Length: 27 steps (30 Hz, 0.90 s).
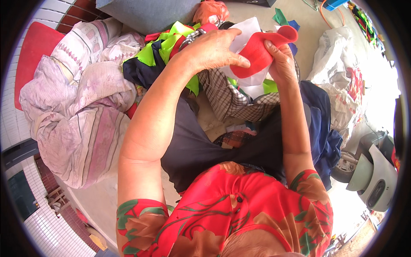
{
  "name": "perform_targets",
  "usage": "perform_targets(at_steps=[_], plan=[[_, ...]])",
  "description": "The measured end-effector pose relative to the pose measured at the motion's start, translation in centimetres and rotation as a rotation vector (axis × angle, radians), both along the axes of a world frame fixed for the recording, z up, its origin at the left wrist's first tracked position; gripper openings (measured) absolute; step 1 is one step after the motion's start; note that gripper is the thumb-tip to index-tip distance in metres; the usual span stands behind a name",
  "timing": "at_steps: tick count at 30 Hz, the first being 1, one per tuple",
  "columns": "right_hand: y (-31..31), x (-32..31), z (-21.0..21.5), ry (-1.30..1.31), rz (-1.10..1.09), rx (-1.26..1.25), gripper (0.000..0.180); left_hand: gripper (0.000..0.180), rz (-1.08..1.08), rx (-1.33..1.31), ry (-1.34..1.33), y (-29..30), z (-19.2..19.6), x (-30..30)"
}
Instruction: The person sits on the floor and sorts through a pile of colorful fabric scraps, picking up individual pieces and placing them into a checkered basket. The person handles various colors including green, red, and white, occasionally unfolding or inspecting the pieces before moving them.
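Observation:
A curved red fabric strip (257, 53) is held up in front of me, its right end curling over. My right hand (282, 62) grips it with the thumb pressed on its face. My left hand (216, 48) is at the strip's left end, thumb and fingers apart; the thumb tip meets or overlaps the red edge. White sheet-like pieces (246, 32) show behind the strip; I cannot tell whether either hand touches them. Below both hands a brown checked cloth bag (220, 96) lies open, with white and bright green scraps inside.
At left lies a heap of pale patterned cloth (81, 124) by a red panel (36, 55). Green and navy scraps (165, 45) pile beside my left forearm. White sacks (336, 68) and dark blue cloth (319, 124) lie at right, near a grey-white machine (376, 180).

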State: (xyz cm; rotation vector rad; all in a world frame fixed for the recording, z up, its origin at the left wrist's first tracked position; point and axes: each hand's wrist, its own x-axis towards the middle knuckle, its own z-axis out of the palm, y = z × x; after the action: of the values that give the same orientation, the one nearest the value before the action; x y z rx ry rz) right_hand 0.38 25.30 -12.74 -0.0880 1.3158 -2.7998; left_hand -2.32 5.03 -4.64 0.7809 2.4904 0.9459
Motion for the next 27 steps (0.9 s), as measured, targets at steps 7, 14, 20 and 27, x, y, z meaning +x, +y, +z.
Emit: perform_targets(at_steps=[7,14,20,27], plan=[[-1.8,0.2,1.8,0.016,-0.084,-0.128,0.025,0.040,0.026,0.165,-0.107,1.8,0.3,-0.4],[0.3,-1.2,0.4,-0.102,-0.203,-0.048,0.024,0.027,0.174,0.447,-0.326,0.6,0.1,-1.0],[0.8,-1.6,0.1,-0.134,-0.302,-0.071,0.021,0.029,0.251,0.611,-0.189,-0.2,-1.6,-2.4],[2.8,-2.2,-2.6,-0.161,-0.211,0.111,0.029,0.024,0.369,0.902,-0.345,-0.3,-0.6,-2.2]])
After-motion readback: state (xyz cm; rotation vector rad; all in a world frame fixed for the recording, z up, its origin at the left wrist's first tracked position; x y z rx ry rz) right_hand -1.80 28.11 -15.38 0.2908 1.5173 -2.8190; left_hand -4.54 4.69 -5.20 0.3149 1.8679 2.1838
